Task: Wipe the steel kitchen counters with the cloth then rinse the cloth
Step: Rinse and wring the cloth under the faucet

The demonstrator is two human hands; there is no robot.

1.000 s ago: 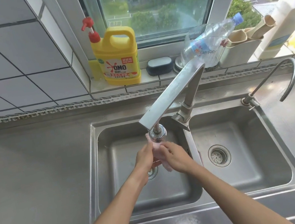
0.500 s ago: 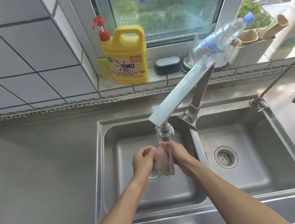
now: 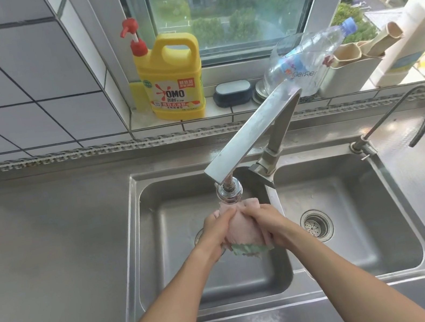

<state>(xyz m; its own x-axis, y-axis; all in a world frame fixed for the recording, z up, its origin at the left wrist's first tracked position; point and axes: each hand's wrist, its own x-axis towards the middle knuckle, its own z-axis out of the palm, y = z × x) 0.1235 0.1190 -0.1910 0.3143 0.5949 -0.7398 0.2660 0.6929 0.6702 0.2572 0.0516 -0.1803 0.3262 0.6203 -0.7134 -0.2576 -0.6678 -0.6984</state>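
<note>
A pink cloth (image 3: 241, 228) with a green edge is bunched between both hands, directly under the spout head of the steel tap (image 3: 251, 137). My left hand (image 3: 219, 230) grips its left side and my right hand (image 3: 269, 226) grips its right side. Both hands are over the left basin of the double steel sink (image 3: 136, 248). The cloth's top touches the spout head. The steel counter (image 3: 52, 260) stretches to the left of the sink.
On the window sill stand a yellow detergent jug (image 3: 173, 79), a dark soap dish (image 3: 233, 93), a tilted clear bottle (image 3: 307, 60), a white holder (image 3: 351, 71) and a white bottle (image 3: 415, 31). A thin curved second tap (image 3: 410, 111) rises at the sink's back right.
The cloth has spread wider between my hands and now shows its green edge below. My hands have shifted around it under the spout.
</note>
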